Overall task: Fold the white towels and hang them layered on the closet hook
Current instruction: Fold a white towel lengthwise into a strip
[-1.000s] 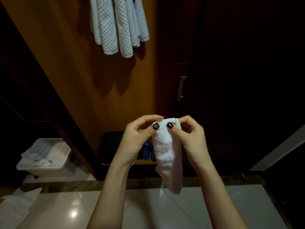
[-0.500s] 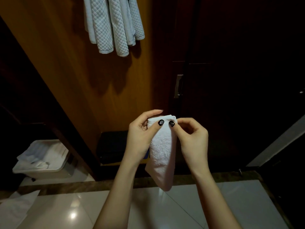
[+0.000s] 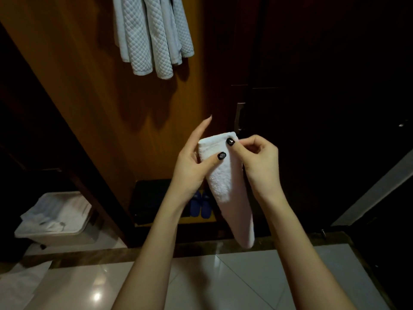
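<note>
My left hand [image 3: 192,168] and right hand [image 3: 257,162] pinch the top of the small white folded terry towel [image 3: 223,175], which dangles before the wooden closet [image 3: 100,108]. It's likely soft, light and floppy, so I'd grip it along that top fold.

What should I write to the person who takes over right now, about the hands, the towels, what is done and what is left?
Left hand: holds the small white towel near its top, thumb in front.
Right hand: pinches its top right corner.
Towel: folded narrow, hanging down between the hands.
Done: quilted towels hang above against the wooden panel; the hook is out of view.
Left: finish the fold, hang this towel over them.
</note>
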`<action>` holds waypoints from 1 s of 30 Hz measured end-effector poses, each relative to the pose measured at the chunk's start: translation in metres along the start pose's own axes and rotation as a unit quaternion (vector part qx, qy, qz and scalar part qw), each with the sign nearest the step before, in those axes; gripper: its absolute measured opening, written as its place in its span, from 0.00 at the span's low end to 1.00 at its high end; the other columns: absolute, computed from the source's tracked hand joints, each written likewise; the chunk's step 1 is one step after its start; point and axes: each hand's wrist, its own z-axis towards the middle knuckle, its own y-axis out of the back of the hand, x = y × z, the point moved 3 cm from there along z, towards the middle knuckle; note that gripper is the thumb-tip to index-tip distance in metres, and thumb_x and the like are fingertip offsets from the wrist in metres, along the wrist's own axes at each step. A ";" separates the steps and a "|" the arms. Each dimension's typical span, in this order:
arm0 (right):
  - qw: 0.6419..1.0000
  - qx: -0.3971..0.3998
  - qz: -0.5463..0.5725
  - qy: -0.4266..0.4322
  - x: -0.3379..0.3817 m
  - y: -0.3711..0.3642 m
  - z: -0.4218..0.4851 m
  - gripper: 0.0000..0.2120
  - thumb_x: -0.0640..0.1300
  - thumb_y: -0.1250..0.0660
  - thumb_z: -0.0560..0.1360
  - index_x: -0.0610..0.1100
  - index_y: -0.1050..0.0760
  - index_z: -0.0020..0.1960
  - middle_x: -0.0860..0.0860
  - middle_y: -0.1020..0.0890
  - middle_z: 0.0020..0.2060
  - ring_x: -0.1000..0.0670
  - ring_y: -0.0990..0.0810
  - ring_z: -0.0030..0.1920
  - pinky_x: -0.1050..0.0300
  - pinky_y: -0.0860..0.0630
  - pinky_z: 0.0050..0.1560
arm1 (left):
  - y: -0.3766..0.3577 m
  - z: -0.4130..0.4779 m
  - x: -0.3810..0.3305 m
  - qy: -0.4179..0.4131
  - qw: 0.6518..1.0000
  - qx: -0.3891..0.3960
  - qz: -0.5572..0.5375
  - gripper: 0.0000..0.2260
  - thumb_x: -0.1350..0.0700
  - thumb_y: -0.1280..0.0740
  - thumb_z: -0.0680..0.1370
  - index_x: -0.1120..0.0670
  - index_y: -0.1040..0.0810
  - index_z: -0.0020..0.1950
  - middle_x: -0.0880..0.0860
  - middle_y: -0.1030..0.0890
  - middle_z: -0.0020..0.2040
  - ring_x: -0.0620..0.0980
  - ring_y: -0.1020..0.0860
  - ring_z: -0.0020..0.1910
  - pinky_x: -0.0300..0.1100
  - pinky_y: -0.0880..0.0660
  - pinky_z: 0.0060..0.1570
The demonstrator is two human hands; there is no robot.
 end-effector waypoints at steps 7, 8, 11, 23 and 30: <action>0.998 -0.005 -0.055 0.035 -0.003 0.015 0.002 0.05 0.43 0.35 0.80 0.47 0.20 0.52 0.52 0.16 0.45 0.55 0.18 0.49 0.58 0.21 0.51 | -0.006 0.042 -0.016 -0.070 0.996 -0.029 0.049 0.25 0.62 0.30 0.77 0.41 0.31 0.70 0.44 0.28 0.71 0.49 0.31 0.72 0.58 0.31 0.69; 0.998 0.006 -0.057 0.033 -0.007 0.017 0.001 0.06 0.43 0.36 0.81 0.47 0.20 0.52 0.52 0.16 0.45 0.55 0.18 0.49 0.59 0.22 0.50 | -0.005 0.051 -0.018 -0.069 0.996 -0.029 0.042 0.26 0.62 0.30 0.77 0.42 0.31 0.70 0.47 0.28 0.71 0.50 0.30 0.72 0.58 0.31 0.69; 0.996 0.033 -0.067 0.039 -0.013 0.021 0.002 0.09 0.43 0.39 0.82 0.43 0.20 0.54 0.53 0.17 0.47 0.59 0.19 0.51 0.66 0.25 0.51 | -0.002 0.070 -0.027 -0.042 0.998 0.006 -0.037 0.27 0.63 0.30 0.76 0.41 0.30 0.70 0.58 0.23 0.67 0.54 0.23 0.64 0.51 0.23 0.61; 0.990 0.134 0.001 0.044 0.001 0.016 0.032 0.08 0.39 0.38 0.81 0.39 0.20 0.52 0.51 0.17 0.47 0.56 0.19 0.51 0.65 0.25 0.53 | 0.000 0.106 -0.052 -0.031 0.993 0.052 -0.105 0.14 0.59 0.31 0.75 0.42 0.17 0.56 0.46 0.17 0.56 0.44 0.19 0.55 0.37 0.22 0.48; 0.985 0.166 0.048 0.021 -0.008 0.017 0.023 0.08 0.33 0.33 0.77 0.43 0.21 0.53 0.56 0.17 0.47 0.58 0.19 0.51 0.64 0.24 0.53 | 0.012 0.112 -0.050 -0.021 0.986 -0.001 -0.164 0.12 0.55 0.26 0.70 0.46 0.16 0.52 0.50 0.16 0.53 0.48 0.18 0.49 0.42 0.19 0.46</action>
